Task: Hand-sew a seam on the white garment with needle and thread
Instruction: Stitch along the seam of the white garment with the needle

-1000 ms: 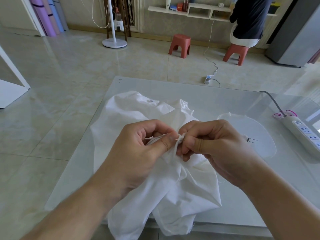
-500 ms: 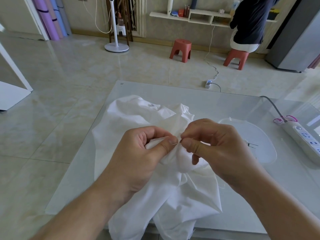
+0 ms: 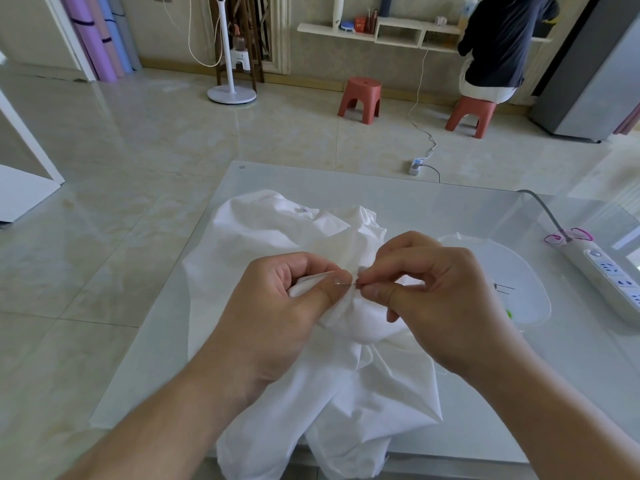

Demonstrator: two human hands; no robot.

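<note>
My left hand (image 3: 277, 306) pinches a fold of the white garment (image 3: 277, 237) bunched on the table (image 3: 433, 202); my right hand (image 3: 433, 296) grips the needle (image 3: 344, 283), whose tip could prick my left thumb if I push hard

Bright, even daylight, no hard shadows. Soft glare on the glossy floor (image 3: 145, 140) and window reflections on the glass counter (image 3: 450, 209) at right. Wide-angle distortion: walls and forearms bend twd edges. Centre sharp; white garment (image 3: 277, 237) near blown out, folds low-contrast. Needle (image 3: 344, 283) barely resolved.
</note>
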